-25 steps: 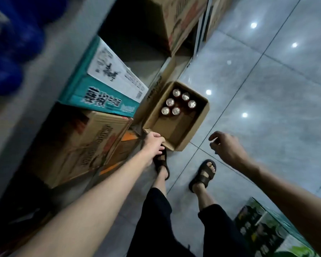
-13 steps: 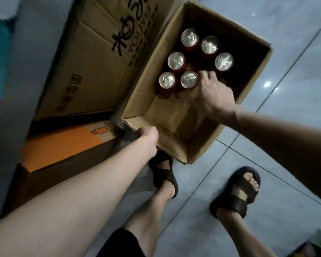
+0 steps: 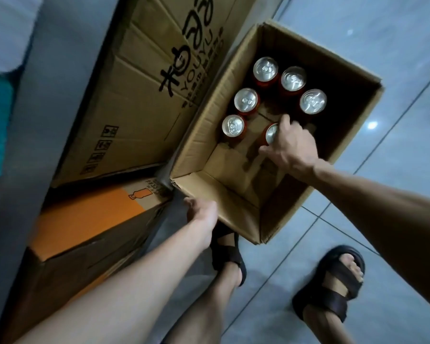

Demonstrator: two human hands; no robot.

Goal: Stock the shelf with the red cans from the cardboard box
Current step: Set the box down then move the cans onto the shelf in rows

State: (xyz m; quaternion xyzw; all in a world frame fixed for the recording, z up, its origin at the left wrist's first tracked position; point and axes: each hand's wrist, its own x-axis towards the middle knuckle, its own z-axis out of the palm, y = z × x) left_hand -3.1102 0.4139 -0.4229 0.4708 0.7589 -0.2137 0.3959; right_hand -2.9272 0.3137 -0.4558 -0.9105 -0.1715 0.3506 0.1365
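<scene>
Red can is held in the right hand grip to lift; left hand holds the cardboard box steady.

I am in a shop: big drink boxes sit piled by the grey shelf (shiny floor tiles under me).

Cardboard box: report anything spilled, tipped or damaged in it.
Nothing stands out. All six red cans in the cardboard box stand upright, and no spill shows. The right hand grips the nearest can; the left hand holds the box's near corner.
</scene>
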